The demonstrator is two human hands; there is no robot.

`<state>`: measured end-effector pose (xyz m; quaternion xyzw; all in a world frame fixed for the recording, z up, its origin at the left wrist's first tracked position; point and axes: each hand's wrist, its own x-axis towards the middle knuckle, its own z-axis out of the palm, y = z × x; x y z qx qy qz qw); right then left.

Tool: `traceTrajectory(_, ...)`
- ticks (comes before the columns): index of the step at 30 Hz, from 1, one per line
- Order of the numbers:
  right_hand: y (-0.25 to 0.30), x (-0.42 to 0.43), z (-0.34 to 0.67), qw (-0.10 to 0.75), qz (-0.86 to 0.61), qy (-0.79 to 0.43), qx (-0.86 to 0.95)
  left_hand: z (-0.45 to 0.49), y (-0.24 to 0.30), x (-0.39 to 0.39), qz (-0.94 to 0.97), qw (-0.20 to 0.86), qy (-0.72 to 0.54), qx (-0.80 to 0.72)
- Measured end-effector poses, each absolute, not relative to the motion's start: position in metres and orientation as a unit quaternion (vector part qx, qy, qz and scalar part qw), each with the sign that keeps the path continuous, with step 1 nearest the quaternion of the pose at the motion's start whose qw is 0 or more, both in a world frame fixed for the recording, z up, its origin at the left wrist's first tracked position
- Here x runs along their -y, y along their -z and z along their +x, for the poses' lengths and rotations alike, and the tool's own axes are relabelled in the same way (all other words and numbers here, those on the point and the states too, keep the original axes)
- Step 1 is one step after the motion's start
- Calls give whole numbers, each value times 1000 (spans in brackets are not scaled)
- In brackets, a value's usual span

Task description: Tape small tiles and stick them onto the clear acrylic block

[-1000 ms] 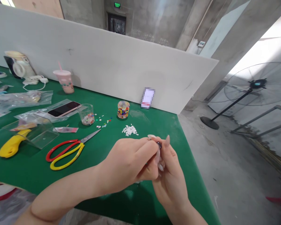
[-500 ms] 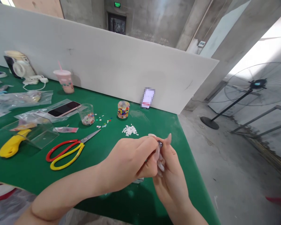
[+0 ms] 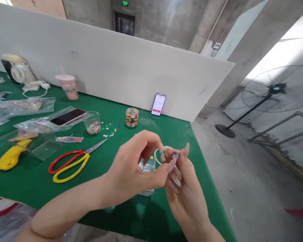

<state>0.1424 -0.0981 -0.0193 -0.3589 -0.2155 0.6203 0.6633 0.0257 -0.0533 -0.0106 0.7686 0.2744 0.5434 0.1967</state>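
Note:
My left hand (image 3: 138, 164) is in front of me with thumb and index finger apart. Its thumb tip reaches against the fingers of my right hand (image 3: 187, 181). Those fingers are closed, pinching a small dark blue piece with a shiny rim (image 3: 176, 155); most of it is hidden. A thin white ring (image 3: 156, 157) shows between the two hands, and I cannot tell which fingers touch it. Partly behind my left hand lies a clear box (image 3: 148, 192) with small silvery squares and a yellow one.
Red-and-yellow scissors (image 3: 84, 156) lie left of my hands. Beyond are a clear cup of tiny pieces (image 3: 94, 127), scattered bits, a colourful round container (image 3: 132, 117) and a propped phone (image 3: 158, 105). A yellow-handled tool (image 3: 13, 156) sits far left; the table's right edge is near my right hand.
My left hand has opened its pinch, index finger lifting away from the thumb. The white ring and clear box now show more. My right hand keeps its grip on the dark blue piece.

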Motion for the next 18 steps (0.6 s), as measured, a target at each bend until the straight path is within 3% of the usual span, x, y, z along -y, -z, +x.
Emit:
traceTrajectory(11,20,100,142,655,-345,-624,249,15,11,52,808,333,-456,-168)
traceTrajectory(18,19,100,140,653,-342,-629,246,16,8,51,810,327,-459,-163)
